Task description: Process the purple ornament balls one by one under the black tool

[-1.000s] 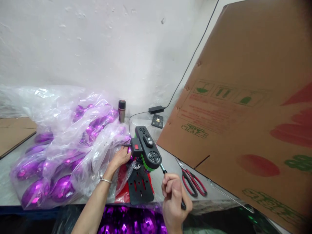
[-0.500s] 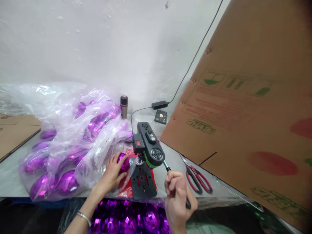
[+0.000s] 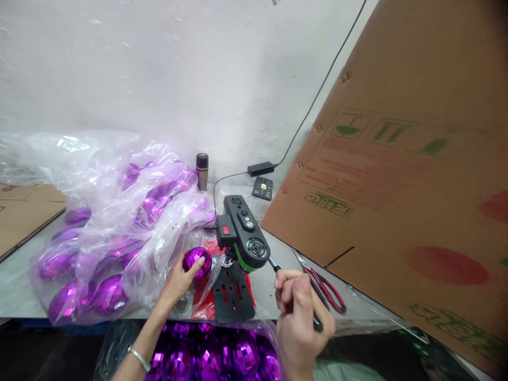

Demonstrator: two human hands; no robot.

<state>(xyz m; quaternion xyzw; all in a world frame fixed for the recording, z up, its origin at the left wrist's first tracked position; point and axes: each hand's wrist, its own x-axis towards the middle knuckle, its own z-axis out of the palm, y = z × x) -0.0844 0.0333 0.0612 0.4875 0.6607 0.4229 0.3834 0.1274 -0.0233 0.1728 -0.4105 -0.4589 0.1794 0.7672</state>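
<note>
My left hand (image 3: pixel 178 280) grips a shiny purple mirrored ball (image 3: pixel 197 262) between thumb and fingers, just left of a black and green device (image 3: pixel 246 233). That device has round vents and a box with a red switch, and stands over a black slotted plate (image 3: pixel 233 296). In my closed right hand (image 3: pixel 299 323) is a thin tool with a metal shaft and black handle (image 3: pixel 317 321); its tip is hidden by the device. Red plastic (image 3: pixel 204 301) lies under the plate. Several more purple balls (image 3: pixel 210 360) fill a clear bag below the table edge.
A large clear bag of purple balls (image 3: pixel 111 293) covers the table's left side. Red-handled shears (image 3: pixel 331 291) lie by a big cardboard box (image 3: pixel 381 201) on the right. Behind stand a dark bottle (image 3: pixel 202 172), a power adapter (image 3: pixel 261 169) and a small black card (image 3: pixel 262 188).
My left fingers have closed round the ball, which is now lifted slightly and shows more fully. My right hand has shifted a little to the right with the tool.
</note>
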